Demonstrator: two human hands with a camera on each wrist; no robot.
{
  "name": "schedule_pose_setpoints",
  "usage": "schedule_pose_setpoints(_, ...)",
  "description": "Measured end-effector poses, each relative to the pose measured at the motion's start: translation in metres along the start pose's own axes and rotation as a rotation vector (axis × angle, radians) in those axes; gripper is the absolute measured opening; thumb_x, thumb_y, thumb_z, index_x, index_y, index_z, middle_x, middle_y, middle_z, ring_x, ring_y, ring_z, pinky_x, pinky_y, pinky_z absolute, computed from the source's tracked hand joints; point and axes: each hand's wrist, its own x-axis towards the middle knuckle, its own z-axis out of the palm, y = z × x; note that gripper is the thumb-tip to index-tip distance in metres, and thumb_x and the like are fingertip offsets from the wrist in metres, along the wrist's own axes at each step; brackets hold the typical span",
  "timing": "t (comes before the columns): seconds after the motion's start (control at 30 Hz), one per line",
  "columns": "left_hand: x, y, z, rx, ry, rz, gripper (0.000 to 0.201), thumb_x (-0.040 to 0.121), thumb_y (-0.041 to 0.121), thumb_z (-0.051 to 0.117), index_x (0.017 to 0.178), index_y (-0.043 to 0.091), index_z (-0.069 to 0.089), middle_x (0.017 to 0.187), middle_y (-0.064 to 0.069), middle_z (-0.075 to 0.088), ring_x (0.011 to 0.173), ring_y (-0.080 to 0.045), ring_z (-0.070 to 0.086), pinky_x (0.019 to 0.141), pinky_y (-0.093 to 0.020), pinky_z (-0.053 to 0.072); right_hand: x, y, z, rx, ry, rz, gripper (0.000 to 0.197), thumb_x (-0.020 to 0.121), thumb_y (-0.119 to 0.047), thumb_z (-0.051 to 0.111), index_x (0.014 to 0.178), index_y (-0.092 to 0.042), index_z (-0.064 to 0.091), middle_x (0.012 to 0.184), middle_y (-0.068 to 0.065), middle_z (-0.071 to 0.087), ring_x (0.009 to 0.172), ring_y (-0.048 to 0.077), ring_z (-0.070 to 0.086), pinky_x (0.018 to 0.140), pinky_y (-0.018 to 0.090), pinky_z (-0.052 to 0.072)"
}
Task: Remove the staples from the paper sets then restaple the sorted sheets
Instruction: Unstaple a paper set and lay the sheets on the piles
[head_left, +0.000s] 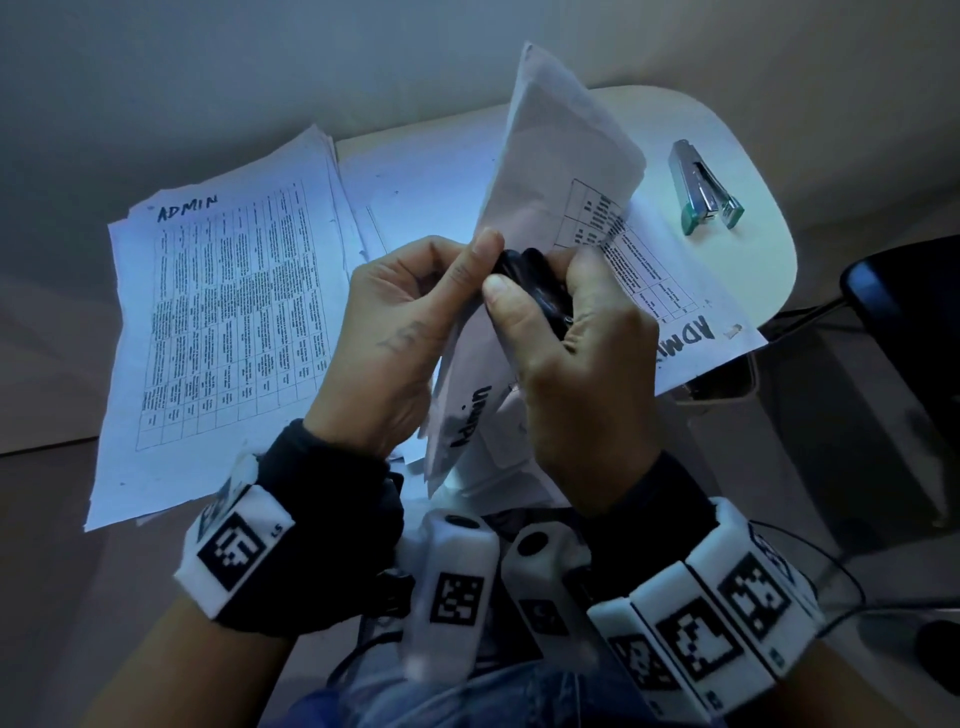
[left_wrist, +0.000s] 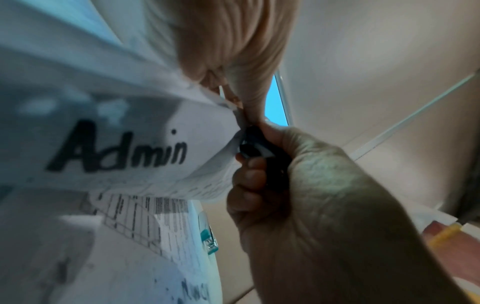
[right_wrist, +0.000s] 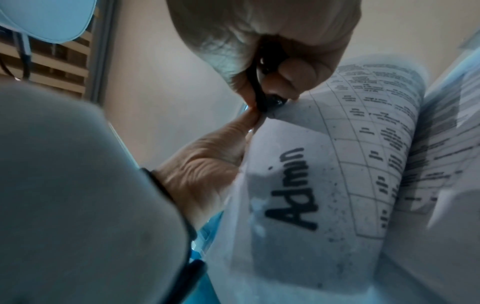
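My left hand (head_left: 475, 249) pinches the top corner of a paper set (head_left: 561, 156) and holds it up off the table. The set's front sheet is marked "Admin" (left_wrist: 130, 148). My right hand (head_left: 511, 301) grips a black staple remover (head_left: 524, 270), whose tip meets that pinched corner. In the left wrist view the remover (left_wrist: 259, 148) sits right below my left fingertips (left_wrist: 246, 102). In the right wrist view the remover (right_wrist: 262, 96) touches the paper corner beside my left hand (right_wrist: 233, 131). I cannot make out the staple itself.
A pile of printed sheets headed "ADMIN" (head_left: 223, 322) lies at the left of the white table (head_left: 748, 130). Another "ADMIN" sheet (head_left: 691, 332) lies at the right under the raised set. A silver and teal stapler (head_left: 706, 189) rests at the far right.
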Motion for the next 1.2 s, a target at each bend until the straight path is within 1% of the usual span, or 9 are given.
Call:
schedule_pose_setpoints(0.1, 0.002, 0.002, -0.003, 0.049, 0.029, -0.024, 0.018, 0.073, 0.026, 0.065, 0.059, 0.015, 0.066, 0.064, -0.004, 0.066, 0.058, -0.014, 0.059, 0.06, -0.025, 0.051, 0.002, 0.001, -0.004, 0.054, 0.001, 0.035, 0.023, 0.081, -0.033, 0.059, 0.082, -0.01, 0.06, 0.064, -0.008, 0.06, 0.061, 0.009, 0.054, 0.059, 0.024, 0.045)
schedule_pose_setpoints(0.17, 0.005, 0.005, -0.006, 0.059, 0.06, -0.067, 0.018, 0.076, 0.025, 0.061, 0.064, 0.013, 0.065, 0.066, -0.005, 0.067, 0.058, -0.015, 0.06, 0.06, -0.026, 0.052, 0.003, 0.005, -0.011, 0.106, 0.001, 0.074, 0.02, 0.081, -0.033, 0.058, 0.079, -0.014, 0.058, 0.057, -0.009, 0.054, 0.054, 0.007, 0.049, 0.056, 0.025, 0.043)
schedule_pose_setpoints(0.27, 0.008, 0.007, -0.008, 0.107, 0.059, -0.053, 0.019, 0.086, 0.022, 0.058, 0.072, 0.01, 0.059, 0.068, -0.004, 0.066, 0.061, -0.014, 0.06, 0.063, -0.027, 0.052, 0.0, 0.01, -0.014, 0.063, -0.035, 0.063, 0.021, 0.081, -0.034, 0.059, 0.079, -0.013, 0.057, 0.056, -0.011, 0.049, 0.053, 0.003, 0.045, 0.054, 0.017, 0.039)
schedule_pose_setpoints(0.37, 0.006, 0.007, -0.003, 0.185, 0.098, 0.034, 0.024, 0.094, 0.014, 0.052, 0.069, 0.013, 0.052, 0.061, 0.0, 0.06, 0.054, -0.01, 0.054, 0.054, -0.024, 0.047, -0.007, 0.009, -0.01, -0.001, -0.083, 0.047, 0.027, 0.08, -0.036, 0.06, 0.081, -0.009, 0.058, 0.057, -0.01, 0.052, 0.056, 0.002, 0.049, 0.052, 0.011, 0.037)
schedule_pose_setpoints(0.5, 0.002, 0.005, -0.003, 0.442, 0.135, 0.167, 0.026, 0.089, 0.028, 0.061, 0.066, 0.017, 0.053, 0.06, -0.013, 0.045, 0.056, -0.021, 0.038, 0.048, -0.04, 0.033, -0.012, 0.004, -0.007, -0.043, -0.13, 0.038, 0.031, 0.078, -0.04, 0.063, 0.086, -0.01, 0.058, 0.069, -0.003, 0.063, 0.063, 0.008, 0.058, 0.059, 0.024, 0.047)
schedule_pose_setpoints(0.57, 0.0, 0.007, -0.003, 0.447, 0.141, 0.169, 0.026, 0.085, 0.028, 0.065, 0.064, 0.017, 0.057, 0.057, -0.006, 0.047, 0.054, -0.017, 0.039, 0.05, -0.031, 0.033, -0.014, 0.003, -0.008, -0.063, -0.141, 0.027, 0.032, 0.077, -0.04, 0.065, 0.089, -0.011, 0.057, 0.074, -0.004, 0.064, 0.066, 0.008, 0.06, 0.062, 0.027, 0.049)
schedule_pose_setpoints(0.67, -0.006, 0.012, -0.004, 0.326, 0.09, 0.076, 0.02, 0.082, 0.021, 0.064, 0.067, 0.01, 0.06, 0.049, 0.009, 0.053, 0.044, -0.004, 0.044, 0.044, -0.014, 0.035, -0.015, 0.001, -0.009, -0.085, -0.133, 0.009, 0.031, 0.077, -0.039, 0.066, 0.091, -0.013, 0.057, 0.077, -0.005, 0.065, 0.068, 0.007, 0.06, 0.063, 0.026, 0.049)
schedule_pose_setpoints(0.8, -0.014, 0.014, -0.009, 0.23, 0.024, 0.023, 0.012, 0.076, 0.019, 0.063, 0.073, 0.007, 0.065, 0.059, 0.002, 0.066, 0.053, -0.009, 0.059, 0.049, -0.018, 0.047, -0.015, -0.002, -0.009, -0.08, -0.141, 0.025, 0.036, 0.078, -0.041, 0.065, 0.096, -0.01, 0.059, 0.083, -0.003, 0.067, 0.074, 0.01, 0.064, 0.067, 0.03, 0.051)
schedule_pose_setpoints(1.2, -0.017, 0.015, -0.004, 0.075, 0.056, 0.007, 0.017, 0.073, 0.015, 0.06, 0.059, 0.014, 0.069, 0.055, 0.005, 0.065, 0.05, -0.005, 0.061, 0.05, -0.015, 0.048, -0.018, -0.015, -0.007, -0.093, -0.131, 0.035, 0.041, 0.076, -0.049, 0.064, 0.092, -0.011, 0.062, 0.078, -0.003, 0.068, 0.069, 0.013, 0.065, 0.064, 0.035, 0.052)
